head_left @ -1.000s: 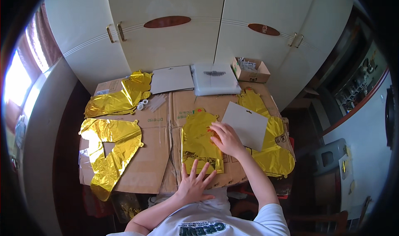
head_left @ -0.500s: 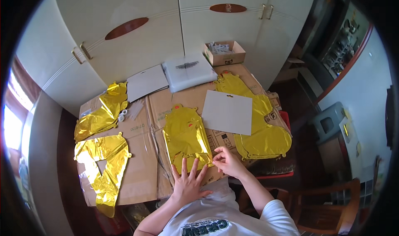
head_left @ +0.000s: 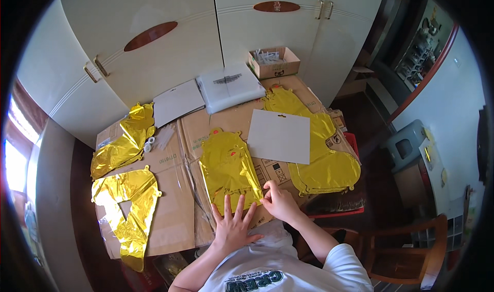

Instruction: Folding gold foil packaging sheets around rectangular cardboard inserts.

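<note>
A folded gold foil balloon [head_left: 226, 163] with small red marks lies lengthwise on the cardboard in front of me. My left hand [head_left: 233, 229] presses flat on its near end, fingers spread wide. At the balloon's near right corner, my right hand [head_left: 280, 203] has its fingers curled and its thumb and fingertips closed on the foil edge. Just beyond the right hand, a white card [head_left: 280, 137] with a hanging slot rests partly over a stack of larger gold foil balloons [head_left: 329, 171].
Cardboard [head_left: 177, 209] covers the table. On the left lie an angular gold foil balloon [head_left: 136, 186] and a curved one [head_left: 123, 143], near small white rolls [head_left: 148, 146]. At the back are grey-white cards [head_left: 178, 102], clear plastic bags [head_left: 229, 89] and a small box [head_left: 274, 65] of clear pieces.
My right hand has shifted slightly and its fingers have curled in more at the balloon's corner. My left hand stays flat in the same place. The view has tilted a little.
</note>
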Tool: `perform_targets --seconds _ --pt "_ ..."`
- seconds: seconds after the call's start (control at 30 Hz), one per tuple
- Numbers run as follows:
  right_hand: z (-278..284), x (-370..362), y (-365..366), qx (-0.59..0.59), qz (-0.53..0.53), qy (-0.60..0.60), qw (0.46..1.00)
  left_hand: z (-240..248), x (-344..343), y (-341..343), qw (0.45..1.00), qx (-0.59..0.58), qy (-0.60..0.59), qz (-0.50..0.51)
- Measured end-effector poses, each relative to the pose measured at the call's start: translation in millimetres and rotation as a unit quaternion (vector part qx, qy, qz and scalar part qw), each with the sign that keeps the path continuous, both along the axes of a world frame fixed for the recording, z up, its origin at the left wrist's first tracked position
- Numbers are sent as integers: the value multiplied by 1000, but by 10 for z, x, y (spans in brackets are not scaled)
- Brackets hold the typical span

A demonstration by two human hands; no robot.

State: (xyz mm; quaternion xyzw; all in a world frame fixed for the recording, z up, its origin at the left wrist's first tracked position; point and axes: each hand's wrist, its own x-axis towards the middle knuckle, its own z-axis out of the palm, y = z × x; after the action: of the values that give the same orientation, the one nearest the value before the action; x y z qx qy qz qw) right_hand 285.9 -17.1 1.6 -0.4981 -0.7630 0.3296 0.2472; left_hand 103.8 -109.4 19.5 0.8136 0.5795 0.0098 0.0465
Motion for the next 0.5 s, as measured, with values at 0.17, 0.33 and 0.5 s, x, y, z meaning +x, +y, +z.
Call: perform_targets --seconds 0.17,0.33,0.5 --pt "154 -10 -14 -42 -12 -77 996 -1 -5 -1 1000 -6 0 2" --pt "148 18 -263 295 66 -111 947 -37 -9 1 1000 -10 -2 4" --pt "35 98 -408 332 113 -177 920 -46 -10 -2 1000 -5 -2 5"
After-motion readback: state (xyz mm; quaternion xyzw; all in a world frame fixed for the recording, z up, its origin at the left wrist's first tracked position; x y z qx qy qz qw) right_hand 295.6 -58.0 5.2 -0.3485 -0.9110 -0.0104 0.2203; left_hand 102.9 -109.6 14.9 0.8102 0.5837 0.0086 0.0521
